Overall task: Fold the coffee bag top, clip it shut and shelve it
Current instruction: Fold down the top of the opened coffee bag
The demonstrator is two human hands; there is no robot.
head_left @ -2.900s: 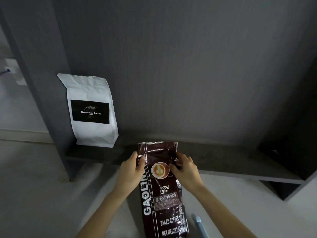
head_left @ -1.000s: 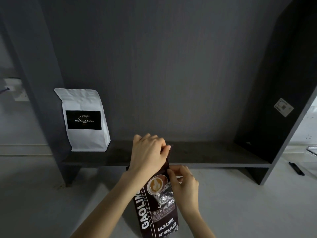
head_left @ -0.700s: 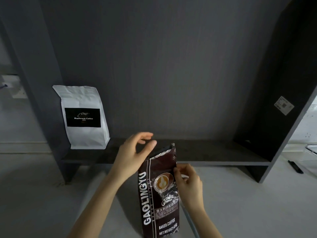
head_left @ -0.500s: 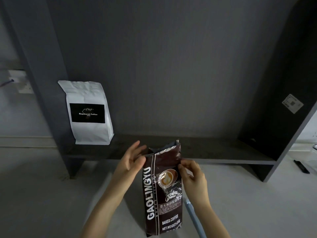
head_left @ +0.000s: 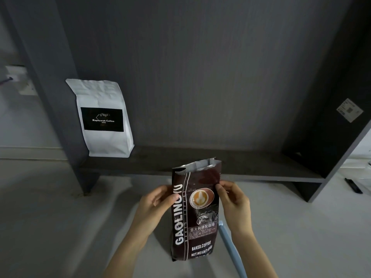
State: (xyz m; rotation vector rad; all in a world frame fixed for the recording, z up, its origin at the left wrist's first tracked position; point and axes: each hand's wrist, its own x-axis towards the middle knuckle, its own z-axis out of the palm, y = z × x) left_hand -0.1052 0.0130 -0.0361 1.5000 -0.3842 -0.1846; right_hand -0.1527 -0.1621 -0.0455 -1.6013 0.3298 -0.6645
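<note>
A dark brown coffee bag stands upright on the pale floor in front of a low shelf. Its top is unfolded and gapes open, showing a silver lining. My left hand grips the bag's left edge with the thumb on the front. My right hand pinches the right edge just below the top. A light blue clip lies on the floor, partly hidden behind my right forearm.
The dark grey shelf board runs behind the bag between two upright side panels. A white coffee bag with a black label stands at its left end. A small black object lies on the floor at far right.
The folded-down top has sprung back up and stands open. My left hand came off the top and moved down to the bag's left edge; my right hand stayed at the right edge.
</note>
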